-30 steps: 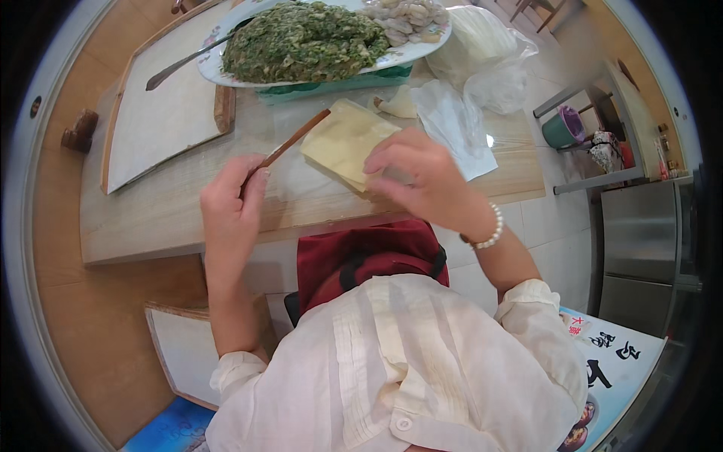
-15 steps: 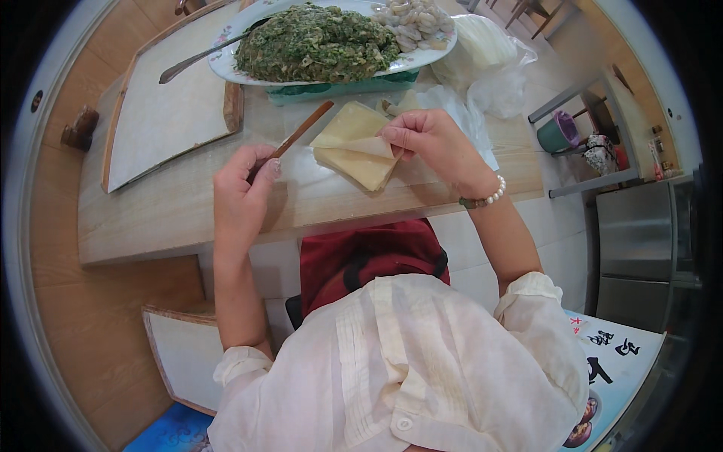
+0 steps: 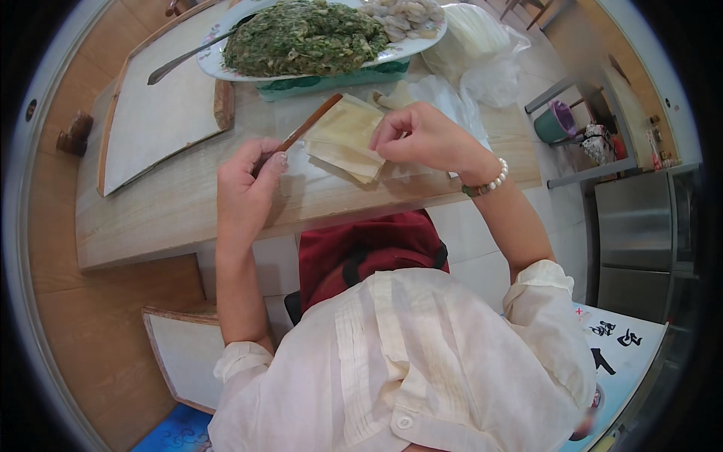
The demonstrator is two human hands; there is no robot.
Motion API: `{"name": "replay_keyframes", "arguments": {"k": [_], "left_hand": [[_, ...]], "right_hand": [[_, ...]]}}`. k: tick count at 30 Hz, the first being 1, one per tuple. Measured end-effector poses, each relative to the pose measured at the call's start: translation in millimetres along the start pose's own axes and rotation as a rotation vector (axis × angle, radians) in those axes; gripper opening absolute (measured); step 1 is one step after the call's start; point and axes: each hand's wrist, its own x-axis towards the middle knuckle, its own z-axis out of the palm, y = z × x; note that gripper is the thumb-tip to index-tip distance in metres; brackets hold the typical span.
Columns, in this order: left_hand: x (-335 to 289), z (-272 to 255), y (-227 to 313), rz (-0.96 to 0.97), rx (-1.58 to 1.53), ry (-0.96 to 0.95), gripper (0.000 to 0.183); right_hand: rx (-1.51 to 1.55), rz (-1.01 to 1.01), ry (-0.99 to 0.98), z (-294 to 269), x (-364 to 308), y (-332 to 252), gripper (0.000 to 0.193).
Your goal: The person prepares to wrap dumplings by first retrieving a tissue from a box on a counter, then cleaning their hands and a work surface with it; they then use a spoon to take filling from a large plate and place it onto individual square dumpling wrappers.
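Note:
My left hand (image 3: 250, 181) is closed round one end of a thin brown wooden stick (image 3: 310, 122), whose other end reaches over the left side of a stack of square yellowish wrappers (image 3: 345, 129). At the stack's right corner my right hand (image 3: 422, 139) is pinched, its fingertips at the edge of the top wrapper. Beyond them a large oval plate (image 3: 213, 62) carries a heap of chopped green filling (image 3: 305, 39) and a pile of peeled shrimp (image 3: 403, 16). A metal spoon (image 3: 181, 66) leans out of the filling over the plate's left rim.
A green box (image 3: 331, 84) stands under the plate. A wood-framed white board (image 3: 162, 98) lies on the table's (image 3: 151, 218) left side, with clear plastic bags (image 3: 482, 56) at the far right. The table's front edge runs before me. A second framed board (image 3: 184, 350) is lower left.
The top wrapper's raised, folded edge now lies flatter. My right hand has shifted slightly left and down with its fingers more curled. My left hand still holds the stick.

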Motion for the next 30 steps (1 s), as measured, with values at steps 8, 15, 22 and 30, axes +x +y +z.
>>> {"name": "replay_keyframes", "arguments": {"k": [8,15,22,30], "left_hand": [[-4,0,0,-0.014,0.064,0.051,0.014],[-4,6,-7,0.051,0.095,0.058,0.014],[-6,11,-1,0.009,0.074,0.072,0.015],[1,13,-4,0.142,0.258,0.095,0.011]], "right_hand": [[0.359,0.039,0.449,-3,8,13,0.028],[0.222,-0.053,0.476,4,3,18,0.035],[0.337,-0.099,0.867,-35,-35,52,0.034],[-0.951,-0.353,1.076,-2,-62,36,0.033]]}}
